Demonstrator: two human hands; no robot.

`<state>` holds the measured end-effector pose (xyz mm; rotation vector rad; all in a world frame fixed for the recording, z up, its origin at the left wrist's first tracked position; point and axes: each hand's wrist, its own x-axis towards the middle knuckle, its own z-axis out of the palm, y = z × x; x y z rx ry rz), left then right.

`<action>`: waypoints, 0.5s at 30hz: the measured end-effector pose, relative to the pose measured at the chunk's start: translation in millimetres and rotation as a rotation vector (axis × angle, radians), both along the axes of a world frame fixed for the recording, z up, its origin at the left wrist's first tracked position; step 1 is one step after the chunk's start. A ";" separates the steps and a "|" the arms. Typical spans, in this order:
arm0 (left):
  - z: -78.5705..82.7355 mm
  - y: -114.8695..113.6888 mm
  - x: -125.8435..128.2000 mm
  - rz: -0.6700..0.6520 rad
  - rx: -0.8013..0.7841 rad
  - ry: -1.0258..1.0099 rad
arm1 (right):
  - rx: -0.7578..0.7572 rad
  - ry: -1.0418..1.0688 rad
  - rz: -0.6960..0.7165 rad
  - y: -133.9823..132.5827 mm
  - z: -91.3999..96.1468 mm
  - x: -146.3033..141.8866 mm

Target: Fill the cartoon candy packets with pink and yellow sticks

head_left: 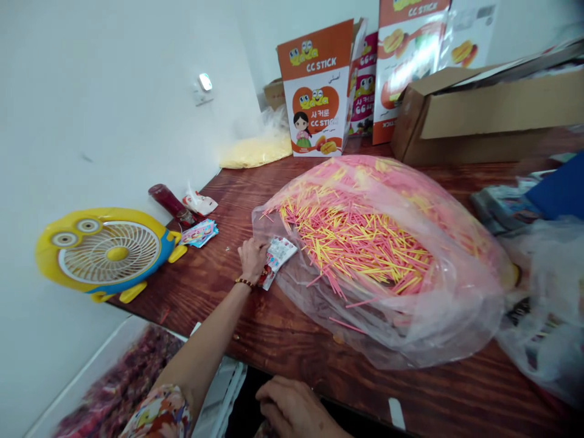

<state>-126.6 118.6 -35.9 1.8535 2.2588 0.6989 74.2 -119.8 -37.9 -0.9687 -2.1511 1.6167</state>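
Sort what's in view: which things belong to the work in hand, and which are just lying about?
In use: left hand holding small packets; clear bag of pink and yellow sticks; right hand by the table edge.
Lying about: yellow fan; CC Stick box; brown carton; red bottle; loose wrappers.

White wall (114, 91) (a lit socket (205, 82) on it) behind a dark wooden table (283, 340).
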 end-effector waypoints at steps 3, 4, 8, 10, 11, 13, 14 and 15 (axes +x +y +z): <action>1.7 1.0 -4.0 -0.033 0.031 -0.004 | 0.059 0.024 -0.015 5.0 9.6 11.9; 2.8 0.5 -5.4 -0.046 0.038 -0.008 | 0.088 0.035 -0.022 9.0 14.1 16.7; 8.8 -4.7 -9.2 -0.094 0.042 -0.006 | 0.183 0.036 -0.043 33.7 32.7 35.0; 12.6 -7.3 -9.9 -0.112 0.041 0.015 | 0.220 -0.003 -0.069 46.1 39.4 42.4; 15.0 -8.1 -10.2 -0.118 0.044 0.026 | 0.239 -0.023 -0.076 51.6 41.9 46.0; 22.0 -9.6 -10.6 -0.116 0.064 0.070 | 0.276 -0.047 -0.076 61.9 46.1 53.9; 27.0 -10.8 -10.3 -0.106 0.082 0.095 | 0.290 -0.049 -0.080 67.3 48.4 58.4; 33.4 -12.9 -9.4 -0.102 0.099 0.106 | 0.303 -0.044 -0.092 73.4 51.3 63.4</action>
